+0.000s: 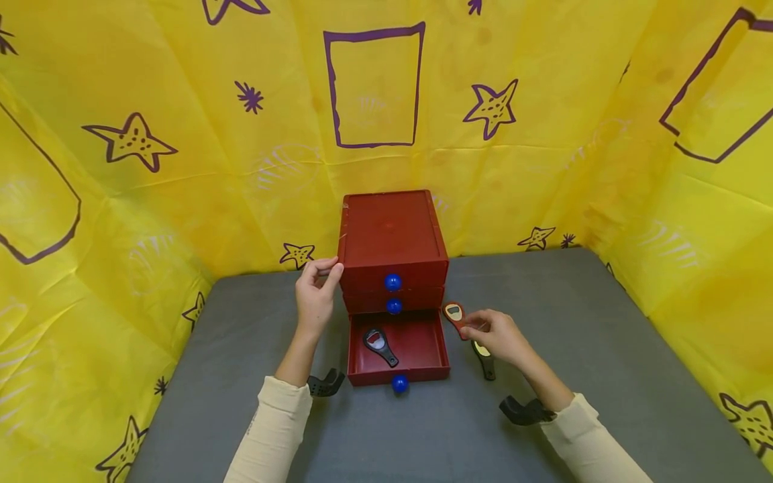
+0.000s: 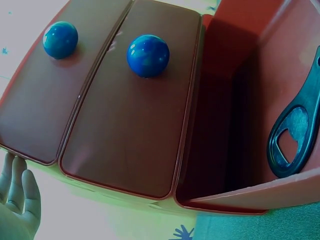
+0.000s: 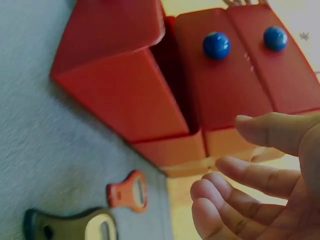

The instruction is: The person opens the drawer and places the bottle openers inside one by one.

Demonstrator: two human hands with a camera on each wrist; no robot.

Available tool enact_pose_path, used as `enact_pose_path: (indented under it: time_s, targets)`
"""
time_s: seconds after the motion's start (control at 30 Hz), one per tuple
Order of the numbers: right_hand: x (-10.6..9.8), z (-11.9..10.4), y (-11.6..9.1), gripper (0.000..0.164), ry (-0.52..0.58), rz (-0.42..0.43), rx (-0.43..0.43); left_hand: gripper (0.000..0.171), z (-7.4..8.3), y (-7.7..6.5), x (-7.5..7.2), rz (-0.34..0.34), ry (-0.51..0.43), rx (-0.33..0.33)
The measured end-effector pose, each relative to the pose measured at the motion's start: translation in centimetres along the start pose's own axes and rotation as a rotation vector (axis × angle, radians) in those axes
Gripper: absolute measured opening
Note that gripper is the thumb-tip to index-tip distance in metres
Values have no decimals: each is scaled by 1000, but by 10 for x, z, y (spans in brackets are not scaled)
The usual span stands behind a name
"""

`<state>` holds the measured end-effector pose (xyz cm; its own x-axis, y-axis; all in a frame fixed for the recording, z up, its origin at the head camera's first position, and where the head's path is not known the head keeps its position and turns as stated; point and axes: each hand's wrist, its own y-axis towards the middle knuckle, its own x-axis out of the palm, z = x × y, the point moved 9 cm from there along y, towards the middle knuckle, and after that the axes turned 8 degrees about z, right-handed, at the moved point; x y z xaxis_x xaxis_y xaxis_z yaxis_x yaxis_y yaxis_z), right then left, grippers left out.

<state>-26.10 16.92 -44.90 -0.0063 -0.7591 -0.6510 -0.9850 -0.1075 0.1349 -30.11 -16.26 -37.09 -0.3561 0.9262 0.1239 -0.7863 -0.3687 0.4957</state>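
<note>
A red cabinet [image 1: 392, 228] of small drawers with blue ball knobs stands on the grey table. Its bottom drawer [image 1: 417, 359] is pulled out, and a black bottle opener [image 1: 379, 345] lies inside. My left hand [image 1: 315, 295] rests its fingertips against the cabinet's upper left side. To the right of the drawer, my right hand [image 1: 498, 334] hovers by a red bottle opener [image 1: 454, 313], its fingers loosely bent and holding nothing in the right wrist view. Below that hand lies a second black opener [image 1: 485, 362] with a pale yellow face, partly hidden in the head view.
Two upper drawers, with a top knob [image 1: 392, 282] and a middle knob [image 1: 394, 306], are closed. Yellow cloth [image 1: 374, 168] printed with purple drawings hangs behind and at both sides. A black wrist mount [image 1: 525, 410] juts from the right forearm.
</note>
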Motion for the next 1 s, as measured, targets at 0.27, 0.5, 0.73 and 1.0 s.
enact_pose_path:
  time_s: [0.27, 0.5, 0.73, 1.0]
  targets:
    - [-4, 22, -4, 34, -75, 57, 43, 22, 1, 0, 0, -6, 4, -8]
    - [-1, 45, -7, 47, -168, 67, 104, 22, 0, 0, 1, -16, 5, -3]
    - [8, 62, -13, 47, -309, 53, 131, 22, 0, 0, 1, -12, -8, 13]
    - [14, 67, -19, 44, -368, 75, 158, 21, 1, 0, 1, -6, -7, 4]
